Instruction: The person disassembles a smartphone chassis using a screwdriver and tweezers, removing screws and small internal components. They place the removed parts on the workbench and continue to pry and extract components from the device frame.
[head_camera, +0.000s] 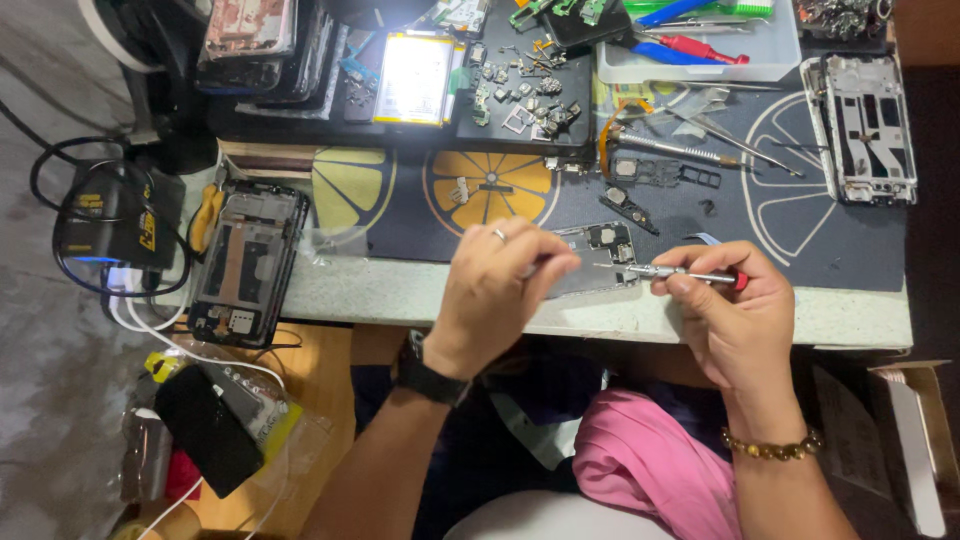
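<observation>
Head view: left hand (497, 290) pinned the grey opened phone frame (598, 258) at the desk (400, 292) edge, fingers curled on it. Right hand (735, 310) pinched a slim silver screwdriver with red cap (690, 274). Looked thin, light, fragile; best gripped by its edges. White plastic tray (700, 62) up top held red and blue tools.

The left hand (497, 290) wears a silver ring (498, 234) and a black wristwatch (428, 376); the right hand (735, 310) wears a brown beaded bracelet (772, 447). Arms bare.
</observation>
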